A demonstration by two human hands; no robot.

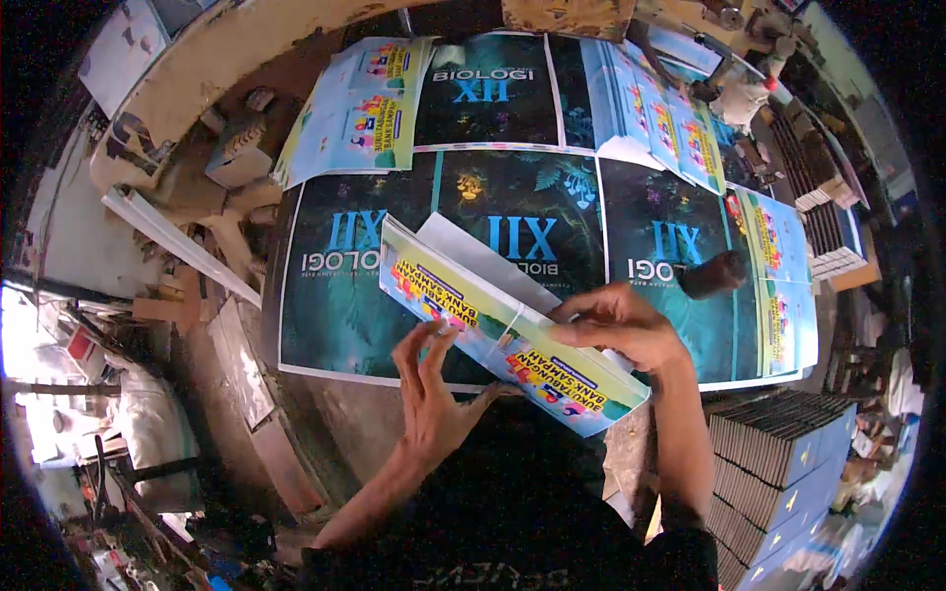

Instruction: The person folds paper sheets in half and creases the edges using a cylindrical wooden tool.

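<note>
A folded sheet of printed covers (512, 330), yellow, green and light blue with small cartoon figures, is held tilted in front of me above the table. Its white inner side (478, 254) shows behind the printed face. My right hand (626, 330) pinches the upper edge toward the right, thumb and fingers closed on the paper. At the lower edge, my left hand (434, 399) supports the sheet, with its fingertips against the printed face and its thumb near the bottom edge. Large dark teal printed sheets (532, 212) lie beneath it.
Piles of similar light-blue sheets rest at the far left (340, 113), far right (655, 123) and right edge (785, 295). A dark rounded object (716, 274) sits beyond my right hand. Stacked bound books (764, 473) stand at the lower right; wooden pieces (232, 241) clutter the left.
</note>
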